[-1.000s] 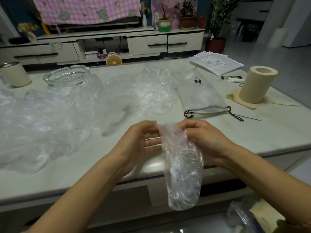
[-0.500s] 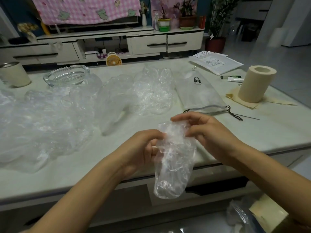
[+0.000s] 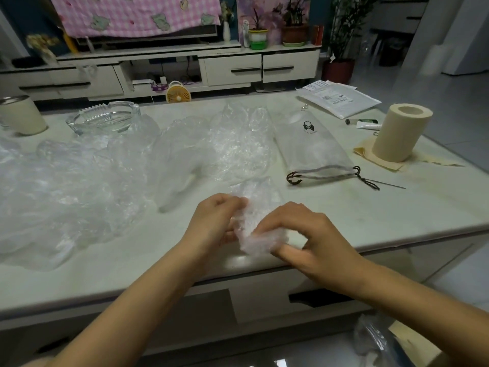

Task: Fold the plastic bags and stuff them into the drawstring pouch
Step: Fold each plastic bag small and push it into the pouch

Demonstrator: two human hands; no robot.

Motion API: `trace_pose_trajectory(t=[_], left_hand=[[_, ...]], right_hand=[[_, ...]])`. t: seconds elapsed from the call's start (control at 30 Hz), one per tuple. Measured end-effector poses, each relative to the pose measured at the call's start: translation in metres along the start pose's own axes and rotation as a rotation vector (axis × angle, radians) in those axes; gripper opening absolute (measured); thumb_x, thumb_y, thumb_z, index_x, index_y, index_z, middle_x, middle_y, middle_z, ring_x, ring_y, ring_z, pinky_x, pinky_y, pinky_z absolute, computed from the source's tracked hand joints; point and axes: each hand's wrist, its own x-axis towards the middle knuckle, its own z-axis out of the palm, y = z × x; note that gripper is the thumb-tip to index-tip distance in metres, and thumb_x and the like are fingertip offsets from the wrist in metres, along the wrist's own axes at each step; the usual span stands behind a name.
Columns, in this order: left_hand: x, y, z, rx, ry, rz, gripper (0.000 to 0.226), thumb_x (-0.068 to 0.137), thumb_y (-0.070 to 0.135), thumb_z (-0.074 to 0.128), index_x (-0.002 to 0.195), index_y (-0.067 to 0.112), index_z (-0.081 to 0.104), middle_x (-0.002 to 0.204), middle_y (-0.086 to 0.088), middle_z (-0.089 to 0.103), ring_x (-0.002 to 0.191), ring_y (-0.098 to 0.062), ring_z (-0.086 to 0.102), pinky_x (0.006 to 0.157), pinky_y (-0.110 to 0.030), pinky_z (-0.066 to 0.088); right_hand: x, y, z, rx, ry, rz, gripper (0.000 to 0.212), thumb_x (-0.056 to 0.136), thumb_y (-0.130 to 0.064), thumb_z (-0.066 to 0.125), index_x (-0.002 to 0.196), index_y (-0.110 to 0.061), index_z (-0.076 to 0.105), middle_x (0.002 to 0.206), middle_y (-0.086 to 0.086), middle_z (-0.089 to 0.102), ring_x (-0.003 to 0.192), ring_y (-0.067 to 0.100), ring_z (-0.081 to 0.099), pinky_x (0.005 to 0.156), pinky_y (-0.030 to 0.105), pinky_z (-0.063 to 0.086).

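A clear crumpled plastic bag (image 3: 258, 207) is bunched between both hands over the table's front edge. My left hand (image 3: 214, 221) pinches its left side with curled fingers. My right hand (image 3: 304, 234) curls round its lower right part. The white drawstring pouch (image 3: 312, 152) with a small black logo lies flat on the table beyond my right hand, its dark cord at the near end. Several more clear plastic bags (image 3: 105, 170) spread over the left and middle of the table.
A glass ashtray (image 3: 104, 120) and a cream cup (image 3: 21, 116) stand at the back left. A cream paper roll (image 3: 399, 133) stands at the right on a tissue, with a white mailer (image 3: 338, 99) behind it. Another plastic bag (image 3: 375, 343) lies on the floor.
The bag hung down long below the table edge; now it is gathered up short between my hands. My right hand moved down to its lower part, my left hand rose.
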Motion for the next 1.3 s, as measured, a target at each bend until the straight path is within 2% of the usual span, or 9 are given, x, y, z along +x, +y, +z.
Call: trace_pose_trajectory(t=[0.27,0.43,0.63,0.8,0.87,0.97,1.07,1.2,1.3], left_hand=[[-0.001,-0.008,0.004,0.198,-0.041,0.193,0.012,0.087,0.017,0.062,0.083,0.006,0.062,0.085,-0.013,0.063,0.079,-0.020,0.060,0.067,-0.029,0.053],[-0.001,-0.003,0.000,0.200,-0.288,0.074,0.059,0.067,0.059,0.067,0.098,0.009,0.065,0.091,-0.003,0.069,0.087,-0.015,0.067,0.074,-0.027,0.054],[-0.002,-0.005,0.001,0.251,-0.126,0.102,0.009,0.083,0.009,0.066,0.080,0.008,0.058,0.080,-0.005,0.064,0.073,-0.011,0.063,0.069,-0.028,0.054],[0.001,-0.002,-0.006,0.139,-0.078,0.096,0.006,0.084,0.008,0.064,0.081,0.007,0.059,0.088,-0.014,0.063,0.082,-0.022,0.064,0.071,-0.034,0.054],[0.001,0.001,-0.008,0.101,-0.094,0.102,0.004,0.085,0.007,0.063,0.085,0.005,0.059,0.093,-0.019,0.065,0.085,-0.028,0.065,0.073,-0.037,0.056],[-0.001,0.002,-0.006,0.042,-0.137,0.071,0.011,0.085,0.005,0.061,0.094,-0.001,0.061,0.104,-0.025,0.065,0.096,-0.038,0.065,0.074,-0.040,0.057],[-0.003,0.001,-0.001,0.064,-0.169,0.097,0.012,0.085,0.005,0.063,0.095,-0.001,0.061,0.098,-0.023,0.066,0.085,-0.029,0.068,0.065,-0.035,0.059],[-0.003,0.001,0.003,0.104,-0.101,0.172,0.008,0.084,-0.001,0.063,0.089,-0.004,0.058,0.087,-0.017,0.061,0.067,-0.017,0.063,0.056,-0.023,0.054],[-0.003,0.001,0.004,0.131,-0.075,0.234,0.010,0.082,-0.009,0.062,0.081,-0.001,0.056,0.083,-0.015,0.061,0.061,-0.020,0.061,0.058,-0.025,0.056]], right_hand=[[0.012,0.000,-0.015,0.485,-0.202,0.580,0.018,0.090,-0.017,0.060,0.082,-0.003,0.070,0.079,0.003,0.069,0.081,0.007,0.062,0.086,0.025,0.047],[0.013,0.002,-0.014,0.432,-0.176,0.719,0.025,0.090,-0.021,0.061,0.083,0.002,0.069,0.076,0.007,0.064,0.074,0.012,0.055,0.075,0.027,0.040],[0.009,0.001,-0.013,0.421,-0.117,0.689,0.021,0.088,-0.021,0.063,0.079,-0.002,0.068,0.072,0.004,0.061,0.071,0.012,0.052,0.070,0.027,0.039],[0.007,0.008,-0.016,0.286,0.030,0.746,0.020,0.079,-0.027,0.073,0.075,-0.008,0.066,0.070,0.002,0.061,0.063,0.008,0.051,0.061,0.020,0.039],[0.008,0.011,-0.017,0.287,0.062,0.811,0.030,0.071,-0.035,0.078,0.090,-0.017,0.064,0.088,-0.004,0.065,0.075,0.007,0.058,0.070,0.021,0.046],[0.010,0.013,-0.022,0.665,0.001,0.916,0.074,0.057,-0.036,0.082,0.122,-0.018,0.052,0.115,0.000,0.064,0.104,0.015,0.064,0.094,0.034,0.050],[0.014,0.010,-0.023,0.944,-0.048,0.893,0.058,0.068,-0.018,0.077,0.122,-0.009,0.058,0.115,0.010,0.068,0.107,0.023,0.065,0.097,0.037,0.049],[0.016,0.011,-0.015,1.012,0.062,0.897,0.028,0.078,0.003,0.064,0.104,-0.008,0.065,0.099,0.007,0.070,0.089,0.019,0.066,0.076,0.023,0.051],[0.020,0.010,-0.013,1.087,0.086,0.886,0.031,0.085,0.013,0.046,0.086,-0.009,0.068,0.079,0.006,0.065,0.067,0.012,0.055,0.053,0.019,0.039]])
